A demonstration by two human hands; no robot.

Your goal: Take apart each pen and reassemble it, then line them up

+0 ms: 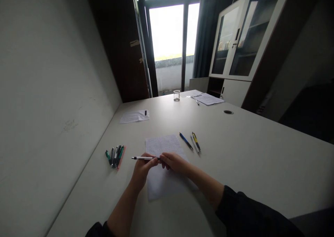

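Pen (142, 158) lies level over a handwritten sheet (164, 144) on the bench (247, 160), left hand (143, 166) pinching its white barrel, right hand's (176, 163) grip closed round its dark end; seemingly mid-handling, the next move calling for a steady barrel

My sleeves (247, 209) are black, the white pen (142, 158) I hold has dark ends, my sheet (165, 143) is white with rows of dark writing, the table (247, 153) is plain white, the blue pen (185, 141) and yellow pen (196, 141) show black parts, and the bunched pens (115, 157) mix green and black.
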